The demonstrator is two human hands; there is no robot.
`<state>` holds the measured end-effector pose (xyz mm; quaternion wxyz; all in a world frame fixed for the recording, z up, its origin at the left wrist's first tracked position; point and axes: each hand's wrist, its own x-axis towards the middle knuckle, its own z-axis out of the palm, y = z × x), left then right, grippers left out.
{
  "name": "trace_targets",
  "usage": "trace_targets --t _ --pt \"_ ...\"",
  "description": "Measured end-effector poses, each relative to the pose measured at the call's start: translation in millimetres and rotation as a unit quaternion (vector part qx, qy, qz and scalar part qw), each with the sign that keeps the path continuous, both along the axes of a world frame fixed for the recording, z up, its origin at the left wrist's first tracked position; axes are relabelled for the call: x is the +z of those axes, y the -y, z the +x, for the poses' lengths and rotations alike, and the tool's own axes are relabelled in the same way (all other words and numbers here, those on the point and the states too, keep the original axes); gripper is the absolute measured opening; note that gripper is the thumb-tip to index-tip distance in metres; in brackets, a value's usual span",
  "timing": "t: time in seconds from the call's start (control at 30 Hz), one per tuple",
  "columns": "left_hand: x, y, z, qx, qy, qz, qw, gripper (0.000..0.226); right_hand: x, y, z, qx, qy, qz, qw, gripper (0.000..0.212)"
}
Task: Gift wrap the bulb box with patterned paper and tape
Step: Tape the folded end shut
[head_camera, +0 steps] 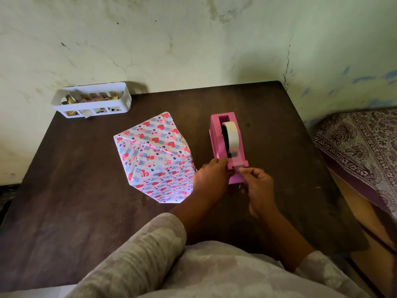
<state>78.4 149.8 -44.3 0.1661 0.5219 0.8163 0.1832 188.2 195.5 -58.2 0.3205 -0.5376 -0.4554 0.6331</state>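
1. The dark worktop [75, 190] is set against a stained wall, with a patterned bedspread [361, 151] seen off its right edge.
2. The box, wrapped in heart-patterned paper [154, 155], is left lying near the middle of the worktop, just left of the dispenser – free of both hands, its folds seemingly waiting for tape.
3. The pink tape dispenser [227, 145] is stood upright beside it, roll [233, 136] seated in the slot, cutter end turned toward the person so tape can be drawn off.
4. A white basket [92, 100] of scraps is kept at the far left corner, well apart and out of the way.
5. The left hand [211, 179] is curled against the dispenser's near end – probably to steady it.
6. The right hand [257, 186] is closed in a pinch on the tape end [238, 168] at the cutter.
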Motion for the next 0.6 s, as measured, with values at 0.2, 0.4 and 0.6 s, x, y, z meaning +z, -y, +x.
trace_targets --t 0.2,0.4,0.6 --pt "2 -2 -5 -0.005 0.017 -0.005 1.000 0.026 -6 0 1 0.045 0.078 0.037 0.995 0.013" --pt "3 -3 -4 -0.005 0.018 -0.024 1.000 0.023 -9 -2 1 0.096 0.265 0.240 0.929 0.013" --pt "10 -4 -4 -0.024 0.006 -0.033 0.999 0.028 -20 -13 33 0.095 0.383 0.211 0.894 0.013"
